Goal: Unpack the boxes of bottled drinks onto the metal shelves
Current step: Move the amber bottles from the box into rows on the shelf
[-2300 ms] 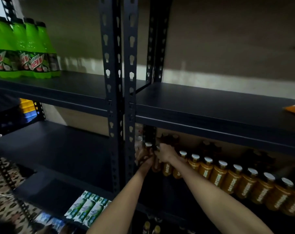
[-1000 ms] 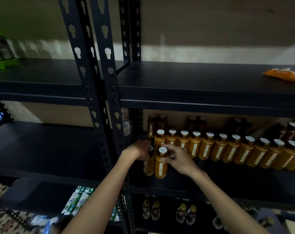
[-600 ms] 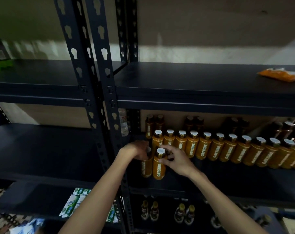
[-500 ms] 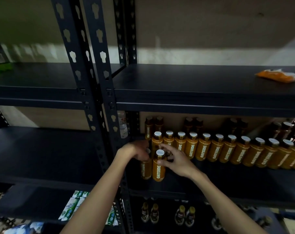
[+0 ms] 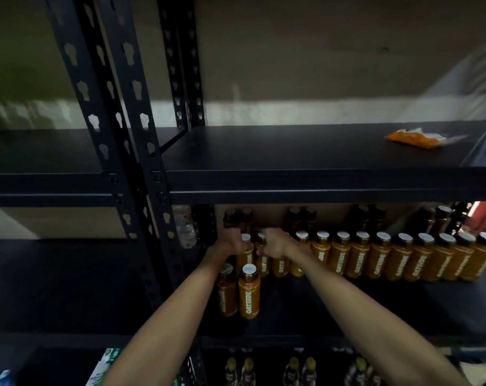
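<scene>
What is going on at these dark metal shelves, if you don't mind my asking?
A person is stocking amber-brown plastic bottles with white caps in a long row on the middle black metal shelf. The left hand and right hand reach to the row's left end, each curled round a bottle top there, though blur hides the exact grip. Two more bottles stand apart in front. A crumpled orange packet lies on the shelf above.

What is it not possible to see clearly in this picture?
Head view only:
1. Left hand and right hand: blurred; whether they grip anything is unclear.
2. Back-row bottles: in the shelf's shadow, labels unreadable.
3. Lowest bottles: cut off by the bottom edge.
4. Orange packet: blurred, print unreadable.
</scene>
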A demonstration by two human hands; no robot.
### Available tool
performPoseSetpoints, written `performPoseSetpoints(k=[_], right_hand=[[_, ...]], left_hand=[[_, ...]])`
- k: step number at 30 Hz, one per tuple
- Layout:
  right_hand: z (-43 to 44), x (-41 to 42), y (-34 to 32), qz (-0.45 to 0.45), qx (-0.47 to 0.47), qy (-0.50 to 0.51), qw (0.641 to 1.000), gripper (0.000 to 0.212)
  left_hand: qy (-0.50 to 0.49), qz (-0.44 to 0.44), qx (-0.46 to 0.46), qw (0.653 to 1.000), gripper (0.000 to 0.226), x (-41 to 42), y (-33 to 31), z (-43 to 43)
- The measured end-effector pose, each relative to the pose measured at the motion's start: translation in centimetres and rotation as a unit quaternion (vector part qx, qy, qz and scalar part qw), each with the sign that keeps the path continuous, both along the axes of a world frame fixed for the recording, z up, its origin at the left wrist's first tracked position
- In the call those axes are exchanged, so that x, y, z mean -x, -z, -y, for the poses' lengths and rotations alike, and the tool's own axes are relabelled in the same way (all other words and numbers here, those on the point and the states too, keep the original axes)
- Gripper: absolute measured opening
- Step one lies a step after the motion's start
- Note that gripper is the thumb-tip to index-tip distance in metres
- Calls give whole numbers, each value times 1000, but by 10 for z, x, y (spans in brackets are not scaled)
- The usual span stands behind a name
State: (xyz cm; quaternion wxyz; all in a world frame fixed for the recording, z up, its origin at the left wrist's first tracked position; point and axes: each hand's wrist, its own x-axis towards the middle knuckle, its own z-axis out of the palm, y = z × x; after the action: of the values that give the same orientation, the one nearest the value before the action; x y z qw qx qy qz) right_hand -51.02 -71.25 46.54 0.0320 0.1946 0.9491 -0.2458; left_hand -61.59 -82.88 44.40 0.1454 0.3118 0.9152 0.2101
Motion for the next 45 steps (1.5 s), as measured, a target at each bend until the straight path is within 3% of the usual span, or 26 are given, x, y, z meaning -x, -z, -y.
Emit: performPoseSetpoints(k=[5, 13, 23, 34, 39, 42, 45], right_hand=[[-6, 14, 15, -1, -49, 26, 998, 39], [-1, 29, 34, -65, 60, 7, 996, 58], [-1, 34, 42, -92, 104, 14, 990, 53], [5, 31, 52, -108, 108, 28, 988, 57], [8, 3, 36, -211, 160, 57, 963, 41], [14, -29, 32, -206, 273, 6, 940, 47], [23, -51, 41, -117, 276, -67, 952, 56]], left_hand=[[-3, -5, 3, 1000, 44, -2, -3, 1], [-1, -36, 40, 999, 36, 9, -7, 12], [-21, -37, 16, 999, 30, 10, -3, 11], [-62, 3, -53, 997, 17, -1, -1, 25], [-74, -3, -162, 984, 16, -30, -18, 48], [-10, -11, -81, 997, 38, -53, -27, 66], [65, -9, 51, 997, 51, -62, -23, 75]])
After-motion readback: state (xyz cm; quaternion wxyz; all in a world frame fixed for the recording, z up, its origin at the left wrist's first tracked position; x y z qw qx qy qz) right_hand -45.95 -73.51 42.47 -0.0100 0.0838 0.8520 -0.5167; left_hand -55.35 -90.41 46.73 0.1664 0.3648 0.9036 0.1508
